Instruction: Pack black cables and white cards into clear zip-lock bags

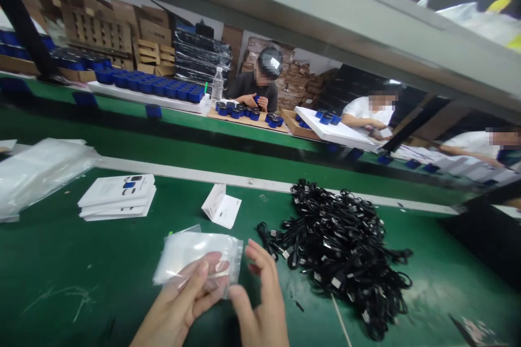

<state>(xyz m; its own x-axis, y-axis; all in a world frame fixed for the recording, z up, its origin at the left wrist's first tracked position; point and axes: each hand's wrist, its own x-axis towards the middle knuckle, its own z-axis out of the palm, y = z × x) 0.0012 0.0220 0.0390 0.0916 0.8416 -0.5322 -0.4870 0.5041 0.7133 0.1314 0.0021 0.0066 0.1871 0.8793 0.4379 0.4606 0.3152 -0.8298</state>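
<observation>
Taking the clear bags (191, 245) in front of me as the middle of the dial, a heap of black cables (345, 260) sprawls at three o'clock, its nearest loops lying close to my right fingertips and taking up that side of the green table (134, 260). At one o'clock, just beyond the bags, a folded booklet (228, 210) stands partly open. A stack of printed leaflets (116, 198) sits at ten o'clock, and farther out that way lies a pile of larger plastic bags (40, 173). Beyond the white strip (195, 172), near twelve, I see a water bottle (217, 87) and rows of blue containers (150, 85); a co-worker in a dark top (260, 78) handles a blue piece at about one, and two more people in white shirts are around two. A pale overhead beam (285, 16) slants across the top of my view, above the far bench. My left hand (179, 298) is closed on the clear bags, thumb on top and fingers beneath, showing through the plastic. My right hand (262, 301) is open and curved at their four o'clock edge, thumb well apart from the fingers, holding nothing; whether that thumb touches the corner, I can't tell.
</observation>
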